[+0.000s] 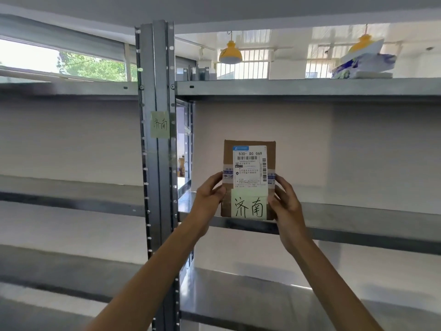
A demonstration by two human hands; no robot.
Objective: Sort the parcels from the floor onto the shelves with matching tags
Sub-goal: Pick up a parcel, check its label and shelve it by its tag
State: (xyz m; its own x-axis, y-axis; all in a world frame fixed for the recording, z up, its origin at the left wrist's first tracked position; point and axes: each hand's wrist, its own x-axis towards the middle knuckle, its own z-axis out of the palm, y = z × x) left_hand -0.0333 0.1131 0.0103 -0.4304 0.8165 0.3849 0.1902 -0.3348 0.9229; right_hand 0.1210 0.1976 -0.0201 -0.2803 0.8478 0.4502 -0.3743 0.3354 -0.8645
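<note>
A small brown cardboard parcel (249,149) stands upright at the front edge of a grey metal shelf (358,218). It carries a white shipping label and a pale green note with two handwritten characters (249,204). My left hand (210,197) grips its left side and my right hand (285,199) grips its right side. A green tag (160,124) with the same two characters is stuck on the shelf upright (156,163), to the left of the parcel.
The top shelf (298,87) holds a blue and white soft parcel (365,64) at the right. More metal shelves (310,297) lie below and to the left (71,199). A window and yellow hanging lamps (230,53) show behind.
</note>
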